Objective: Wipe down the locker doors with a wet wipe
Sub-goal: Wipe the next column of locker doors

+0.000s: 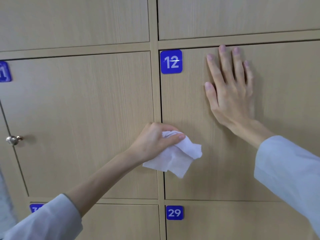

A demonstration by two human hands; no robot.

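Wet wipe bunched in the left hand, dangling below its thumb at door 12's edge; right hand flat, fingers spread, bracing above. Loose grip could drop it.

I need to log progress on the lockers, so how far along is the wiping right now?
Done: nothing can be confirmed; no door shows wet streaks or a visible difference. In hand: the left hand grips the crumpled wet wipe at the left edge of door 12, while the right hand presses flat on that door. Left: most of door 12, and seemingly door 11, door 29 and the upper doors.
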